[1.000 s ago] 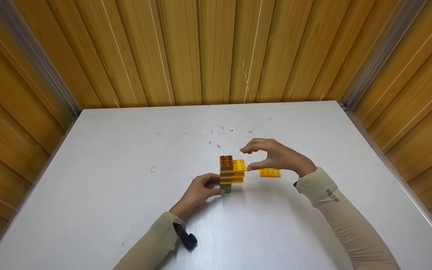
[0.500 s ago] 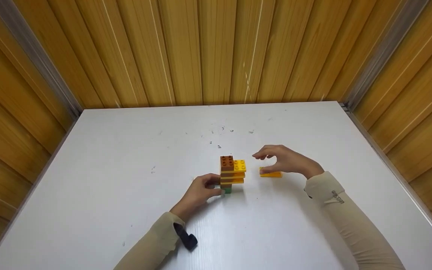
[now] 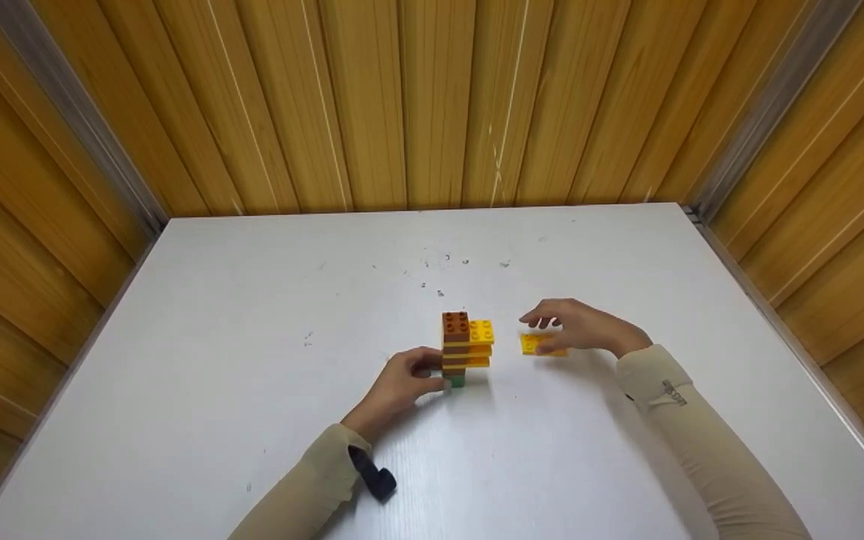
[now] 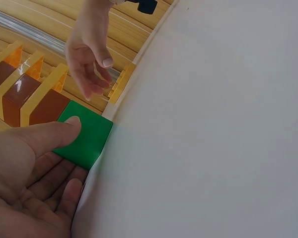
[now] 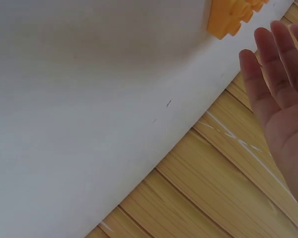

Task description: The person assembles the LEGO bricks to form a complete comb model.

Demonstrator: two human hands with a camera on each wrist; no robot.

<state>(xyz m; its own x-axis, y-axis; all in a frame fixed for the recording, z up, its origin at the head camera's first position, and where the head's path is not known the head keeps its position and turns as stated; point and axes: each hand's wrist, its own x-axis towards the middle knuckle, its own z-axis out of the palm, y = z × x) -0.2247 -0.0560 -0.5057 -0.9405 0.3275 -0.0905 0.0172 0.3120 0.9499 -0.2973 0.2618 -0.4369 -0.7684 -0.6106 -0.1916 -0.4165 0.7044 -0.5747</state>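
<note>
A tower of toy building bricks (image 3: pixel 455 337) stands upright on the white table, brown blocks alternating with yellow plates that jut out to the right. Its lowest piece is a green brick (image 4: pixel 89 136). My left hand (image 3: pixel 400 379) grips that base, thumb on the green face and fingers curled behind it. Just right of the tower lies a loose yellow brick plate (image 3: pixel 529 344), studs up. Over it hovers my right hand (image 3: pixel 586 328), fingers spread and relaxed, the thumb overlapping the plate in the head view. In the right wrist view the fingertips are apart from the yellow studded plate (image 5: pixel 228 17).
The white table (image 3: pixel 252 315) carries small dark scuff marks beyond the tower. Wood-look panel walls (image 3: pixel 432 105) rise behind it and on both sides. A black strap (image 3: pixel 376 476) hangs from the left sleeve.
My right hand has moved away from the tower, rightward and down to the loose yellow plate. The left hand keeps its hold on the tower base.
</note>
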